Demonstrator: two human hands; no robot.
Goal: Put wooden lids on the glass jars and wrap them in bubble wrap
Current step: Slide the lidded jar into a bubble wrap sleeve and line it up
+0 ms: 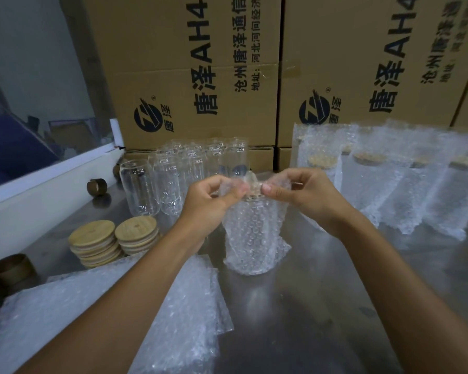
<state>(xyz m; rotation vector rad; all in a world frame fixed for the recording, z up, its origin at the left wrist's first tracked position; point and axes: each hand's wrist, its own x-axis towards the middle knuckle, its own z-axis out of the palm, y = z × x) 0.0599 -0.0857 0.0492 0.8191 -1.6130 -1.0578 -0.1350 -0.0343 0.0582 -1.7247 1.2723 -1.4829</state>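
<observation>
My left hand [214, 198] and right hand [300, 193] each pinch the loose bubble wrap [251, 228] above the jar [254, 238], which stands upright mid-table [308, 306]. The wrap is soft and springy, so I hold its top edges. The glass beneath is probably heavy, slick and fragile, so any lift should grip the body.

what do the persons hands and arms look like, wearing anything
Both arms are bare as far as the view shows: no sleeves, gloves, watch or rings visible. The left hand and right hand have short, unpainted nails.
</observation>
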